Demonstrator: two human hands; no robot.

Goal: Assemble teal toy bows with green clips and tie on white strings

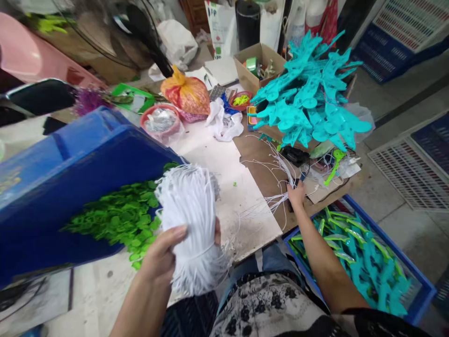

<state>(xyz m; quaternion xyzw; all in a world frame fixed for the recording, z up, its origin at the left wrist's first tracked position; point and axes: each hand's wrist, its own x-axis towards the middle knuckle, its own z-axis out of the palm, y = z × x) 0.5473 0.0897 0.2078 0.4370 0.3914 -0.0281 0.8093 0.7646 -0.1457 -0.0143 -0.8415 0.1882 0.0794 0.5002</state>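
A thick bundle of white cords point(189, 215), tied round its lower part, is gripped in my left hand point(164, 248), thumb in front and fingers behind. It is held up over the near side of the table. My right hand point(297, 193) reaches to the table's right side, with its fingers closed at a dark object beside loose white cords point(280, 164). I cannot make out what is in it. The loose cords fan out to the left of that hand. Green plastic leaves point(122, 210) lie left of the bundle, spilling from a tilted blue crate point(87, 159).
A heap of turquoise plastic pieces point(312, 98) rises at the table's back right. A blue crate point(426, 288) of turquoise and green pieces stands below my right arm. Farther back are an orange bag point(187, 93), a red bowl point(159, 119) and a cardboard box point(243, 70).
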